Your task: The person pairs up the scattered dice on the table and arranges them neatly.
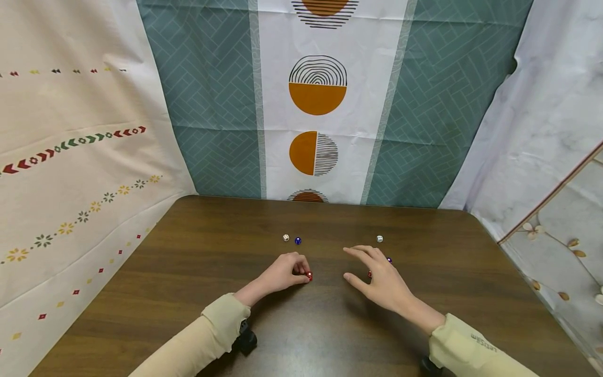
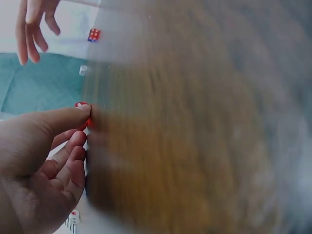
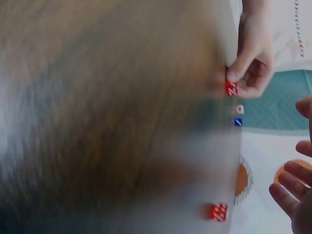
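Observation:
My left hand pinches a red die between thumb and fingers, low at the tabletop; its white pips show in the right wrist view. My right hand is above the table to the right, fingers spread and holding nothing. Partly hidden behind that hand are a second red die and a blue die. A white die lies farther back, beyond the right fingertips. Beyond the left hand, a white die and a blue die sit side by side, slightly apart.
The dark wooden table has rounded far corners. A patterned green and white cloth hangs behind it, a cream cloth on the left and a marbled white one on the right.

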A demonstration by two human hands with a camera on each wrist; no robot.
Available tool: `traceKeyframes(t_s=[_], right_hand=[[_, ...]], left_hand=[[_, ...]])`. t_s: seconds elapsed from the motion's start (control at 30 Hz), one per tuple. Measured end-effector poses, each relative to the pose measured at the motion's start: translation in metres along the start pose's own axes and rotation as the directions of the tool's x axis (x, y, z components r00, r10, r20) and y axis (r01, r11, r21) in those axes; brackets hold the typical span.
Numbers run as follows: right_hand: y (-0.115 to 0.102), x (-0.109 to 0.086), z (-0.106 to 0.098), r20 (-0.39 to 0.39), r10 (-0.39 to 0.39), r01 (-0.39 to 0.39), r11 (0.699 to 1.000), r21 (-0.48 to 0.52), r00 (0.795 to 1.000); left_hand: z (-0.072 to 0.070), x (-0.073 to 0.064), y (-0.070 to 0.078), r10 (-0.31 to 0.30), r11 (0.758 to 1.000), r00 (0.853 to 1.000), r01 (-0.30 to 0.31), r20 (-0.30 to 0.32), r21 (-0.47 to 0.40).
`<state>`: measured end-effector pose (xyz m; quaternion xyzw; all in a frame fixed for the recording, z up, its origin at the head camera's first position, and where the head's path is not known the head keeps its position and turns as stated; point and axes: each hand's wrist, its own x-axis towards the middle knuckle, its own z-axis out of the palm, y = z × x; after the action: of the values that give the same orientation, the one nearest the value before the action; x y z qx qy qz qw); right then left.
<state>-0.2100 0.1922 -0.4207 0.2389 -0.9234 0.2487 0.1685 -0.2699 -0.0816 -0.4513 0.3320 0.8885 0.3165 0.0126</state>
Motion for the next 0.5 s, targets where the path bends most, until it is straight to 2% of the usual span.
traceKeyframes(t_s=[0.17, 0.5], right_hand=[[-0.005, 0.001, 0.011, 0.023, 0.016, -0.017, 0.999, 0.047, 1.0], [-0.007, 0.005, 0.033, 0.097, 0.048, -0.065, 0.982, 0.179, 0.994]], left_hand=[[0.005, 0.001, 0.004, -0.008, 1.0, 1.0, 0.008, 0.008, -0.005], [0.011, 0.002, 0.011, -0.036, 0.997, 0.999, 0.037, 0.023, -0.072]])
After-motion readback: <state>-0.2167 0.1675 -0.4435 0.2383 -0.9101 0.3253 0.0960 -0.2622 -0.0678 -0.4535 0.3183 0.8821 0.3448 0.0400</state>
